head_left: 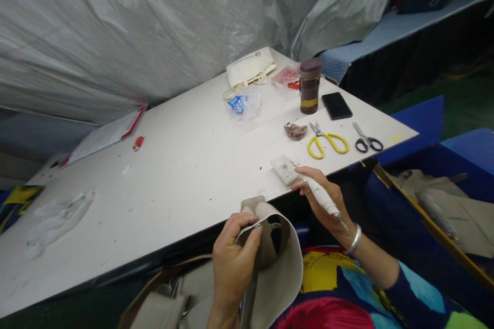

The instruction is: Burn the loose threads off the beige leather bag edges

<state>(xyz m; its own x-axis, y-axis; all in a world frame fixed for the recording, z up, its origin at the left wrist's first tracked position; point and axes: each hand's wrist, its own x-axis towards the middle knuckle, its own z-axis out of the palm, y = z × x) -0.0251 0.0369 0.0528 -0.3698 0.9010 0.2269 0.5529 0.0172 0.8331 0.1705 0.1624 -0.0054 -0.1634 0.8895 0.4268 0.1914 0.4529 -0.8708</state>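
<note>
My left hand (236, 257) is closed on the edge of a beige bag (283, 272), thumb and fingers pinching its rim. The bag's mouth gapes toward me, showing a dark inside. In my right hand (328, 200) is a white, tape-wrapped pen-like tool (321, 196), its thin tip at a small whitish block (284, 170) by the table's front edge. Whether the tip touches the block I cannot tell. Beyond that hand lie yellow-handled scissors (327, 143), black-handled scissors (367, 142) and a crumpled brown scrap (295, 131).
On the white table (173, 174) are a brown bottle (310, 87), a black phone (337, 105), a cloth bag (250, 67), plastic bags (247, 103) and a clipboard (104, 136). A blue bin (405, 221) with beige pieces stands right. More beige bags (162, 308) are below left.
</note>
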